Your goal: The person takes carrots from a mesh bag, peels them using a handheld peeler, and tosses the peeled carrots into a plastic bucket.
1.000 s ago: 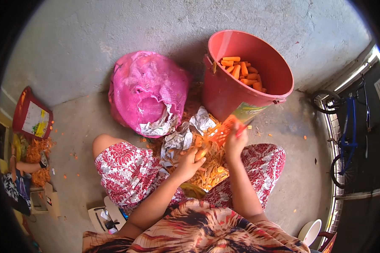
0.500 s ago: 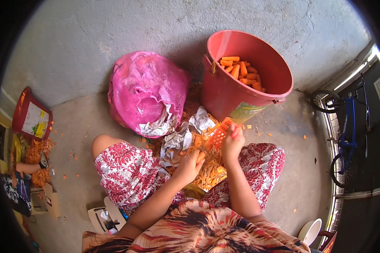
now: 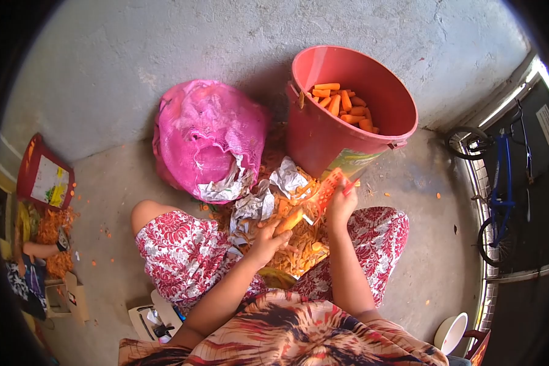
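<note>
My left hand (image 3: 268, 242) is closed around a carrot (image 3: 290, 221), its lighter end pointing up and to the right. In my right hand (image 3: 341, 210) is a red-handled tool with an orange perforated plate (image 3: 328, 188), gripped by the handle; its exact kind is not clear. A small pale strip shows by the plate's lower end. Both hands are above a pile of carrot peelings (image 3: 303, 251) between my legs. Beyond the right hand stands a big red bucket (image 3: 323, 137) with several peeled carrots (image 3: 348, 110) inside.
A pink mesh sack (image 3: 210, 140) leans near the wall, with crumpled newspaper (image 3: 253, 204) beside it. At left are a smaller red bucket (image 3: 43, 174), more peelings (image 3: 58, 229) and another person's arm (image 3: 41, 249). A blue bicycle (image 3: 500, 189) and a white bowl (image 3: 451, 333) are at right.
The carrot has swung outward from my left palm and more of it shows. My right hand has shifted slightly right with the perforated tool. The view has moved a little.
</note>
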The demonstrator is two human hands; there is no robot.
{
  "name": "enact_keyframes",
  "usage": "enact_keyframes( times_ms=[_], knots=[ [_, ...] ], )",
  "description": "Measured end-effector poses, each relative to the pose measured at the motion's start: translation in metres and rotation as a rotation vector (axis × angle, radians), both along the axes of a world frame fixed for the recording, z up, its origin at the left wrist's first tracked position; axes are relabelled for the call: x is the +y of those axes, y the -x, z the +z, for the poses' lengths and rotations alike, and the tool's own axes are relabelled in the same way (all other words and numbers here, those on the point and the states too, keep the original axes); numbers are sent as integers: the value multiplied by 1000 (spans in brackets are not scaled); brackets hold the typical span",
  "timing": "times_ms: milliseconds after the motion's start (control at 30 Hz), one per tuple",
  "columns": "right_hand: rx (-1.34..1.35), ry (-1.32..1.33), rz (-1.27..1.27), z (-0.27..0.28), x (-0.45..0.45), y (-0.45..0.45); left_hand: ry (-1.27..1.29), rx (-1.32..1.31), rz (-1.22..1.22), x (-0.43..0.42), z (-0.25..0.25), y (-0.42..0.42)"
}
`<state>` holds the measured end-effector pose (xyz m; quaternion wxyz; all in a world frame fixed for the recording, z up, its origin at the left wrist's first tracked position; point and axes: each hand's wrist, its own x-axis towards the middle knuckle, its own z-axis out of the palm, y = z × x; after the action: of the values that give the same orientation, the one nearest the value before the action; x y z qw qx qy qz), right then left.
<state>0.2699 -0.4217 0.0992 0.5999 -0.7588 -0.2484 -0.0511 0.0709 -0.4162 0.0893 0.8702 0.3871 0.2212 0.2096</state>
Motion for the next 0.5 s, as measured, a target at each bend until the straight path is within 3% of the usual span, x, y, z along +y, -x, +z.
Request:
enact_keyframes(
  times_ms=[67, 100, 267, 333, 433, 500],
  knots=[
    [-18, -71, -160, -27, 4, -34, -9, -20, -16, 0, 1, 3],
    [305, -79, -110, -4, -3, -36, -1, -35, -8, -1, 7, 4],
    [232, -277, 182, 25, -4, 9, 117, -126, -66, 1, 3, 1],
    [140, -100, 161, 35, -6, 24, 140, -137, -91, -1, 13, 2],
    [355, -287, 8, 1, 2, -14, 194, -288, -148, -1, 20, 9],
    [481, -224, -6, 2, -4, -29, 124, -192, -130, 1, 19, 10]
  ],
)
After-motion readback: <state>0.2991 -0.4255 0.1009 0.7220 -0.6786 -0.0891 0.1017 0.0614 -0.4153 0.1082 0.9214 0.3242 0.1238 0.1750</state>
